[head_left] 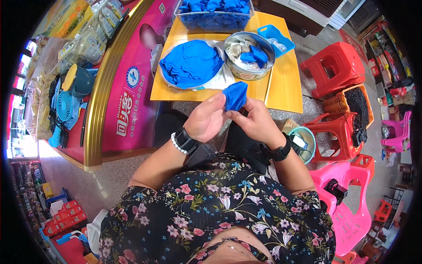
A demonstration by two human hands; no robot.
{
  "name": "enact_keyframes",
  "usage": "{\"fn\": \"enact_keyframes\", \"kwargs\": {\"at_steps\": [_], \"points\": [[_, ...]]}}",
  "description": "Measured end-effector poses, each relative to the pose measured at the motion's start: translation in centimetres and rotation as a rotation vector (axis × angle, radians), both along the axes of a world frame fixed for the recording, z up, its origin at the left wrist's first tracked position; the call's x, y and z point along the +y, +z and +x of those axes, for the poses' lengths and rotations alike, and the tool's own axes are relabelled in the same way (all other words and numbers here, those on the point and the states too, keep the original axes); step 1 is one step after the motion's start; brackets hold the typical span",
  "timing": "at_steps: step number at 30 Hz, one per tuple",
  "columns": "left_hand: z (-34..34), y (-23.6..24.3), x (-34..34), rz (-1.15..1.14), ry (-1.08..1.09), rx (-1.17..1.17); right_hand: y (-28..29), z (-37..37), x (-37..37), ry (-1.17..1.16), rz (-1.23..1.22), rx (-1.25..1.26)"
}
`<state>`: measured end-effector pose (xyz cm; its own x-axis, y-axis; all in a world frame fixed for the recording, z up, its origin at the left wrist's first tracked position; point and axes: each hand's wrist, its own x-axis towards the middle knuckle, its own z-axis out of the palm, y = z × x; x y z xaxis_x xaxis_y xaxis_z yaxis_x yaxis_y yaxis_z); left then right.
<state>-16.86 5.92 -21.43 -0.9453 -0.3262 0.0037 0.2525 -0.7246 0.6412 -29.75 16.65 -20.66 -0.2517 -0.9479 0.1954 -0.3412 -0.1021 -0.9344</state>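
A small folded piece of blue cloth (pixel 235 95) is held up between my two hands, just in front of the yellow table. My left hand (pixel 205 118) grips its left side, with the fingertips partly hidden behind it. On the other side, my right hand (pixel 258 122) pinches the lower right edge between thumb and fingers. Beyond my hands, a pile of flat blue cloth pieces (pixel 191 64) lies on a round tray. Right of the pile stands a round tin (pixel 249 75) holding whitish crumpled bits and some blue pieces.
On the yellow table (pixel 288 94) also sit a clear bin (pixel 214 22) of blue pieces and a small blue basket (pixel 277 40). A pink counter (pixel 132 88) edges the left. Red stools (pixel 336 70), a pink chair (pixel 351 220) and a pale green bucket (pixel 310 140) stand at right.
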Motion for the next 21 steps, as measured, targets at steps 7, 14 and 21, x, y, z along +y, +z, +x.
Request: {"fn": "enact_keyframes", "kwargs": {"at_steps": [7, 14, 21], "points": [[-0.1, -0.3, -0.4, -0.222, -0.045, -0.045, -1.5, -0.3, -0.4, -0.008, 0.057, -0.146], [0.0, -0.8, -0.5, -0.32, -0.004, -0.145, 0.2, -0.1, 0.3, 0.055, 0.298, -0.054], [0.1, -0.2, -0.6, -0.59, 0.148, -0.088, -0.2, -0.4, 0.3, -0.012, 0.024, -0.406]]}}
